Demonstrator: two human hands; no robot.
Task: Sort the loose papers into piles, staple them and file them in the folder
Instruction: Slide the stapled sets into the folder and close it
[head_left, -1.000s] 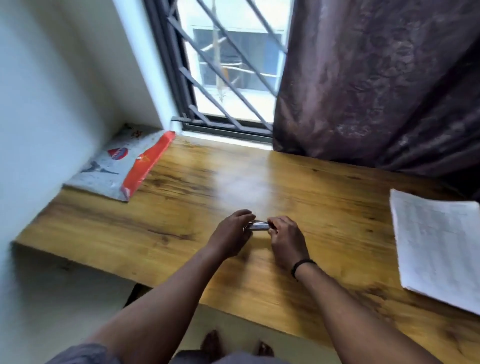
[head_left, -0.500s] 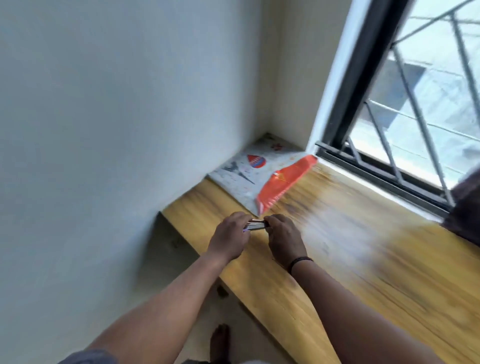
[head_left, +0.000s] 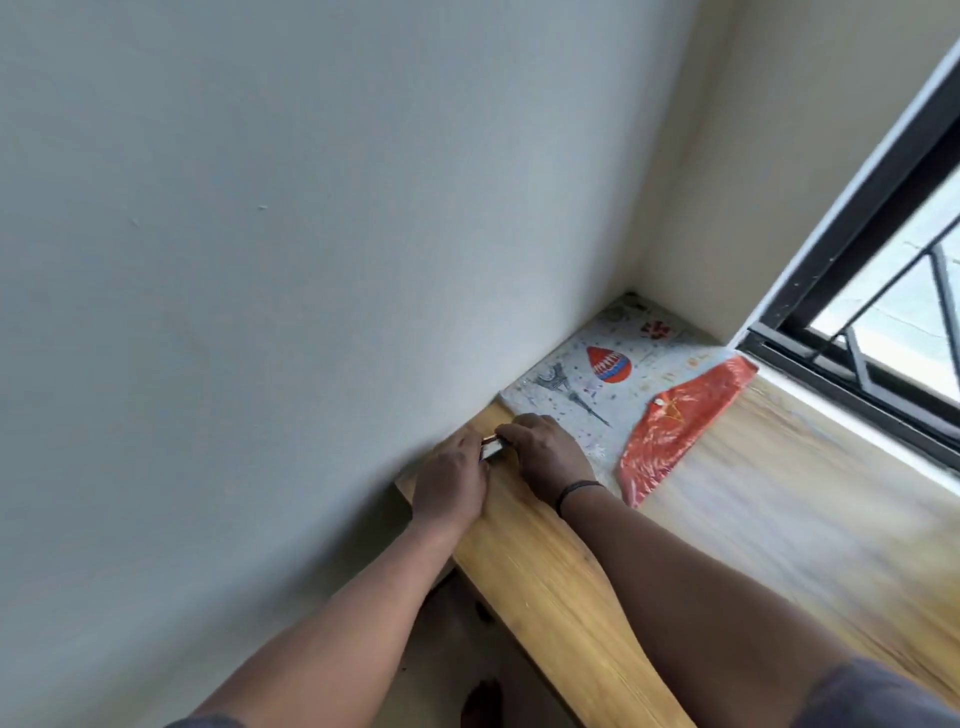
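small metal object (head_left: 491, 446) mostly hidden between hands (identity unclear), tabletop (head_left: 779, 519) blurred

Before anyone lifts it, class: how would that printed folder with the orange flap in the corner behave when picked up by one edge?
The folder looks thin and flat, so probably light and floppy. Its orange flap looks glossy and crinkled, so likely slippery plastic.

Both forearms are extended forward, close together; the left hand (head_left: 451, 475) and right hand (head_left: 545, 454) are curled, fingertips meeting; a dark band is worn on the right wrist.
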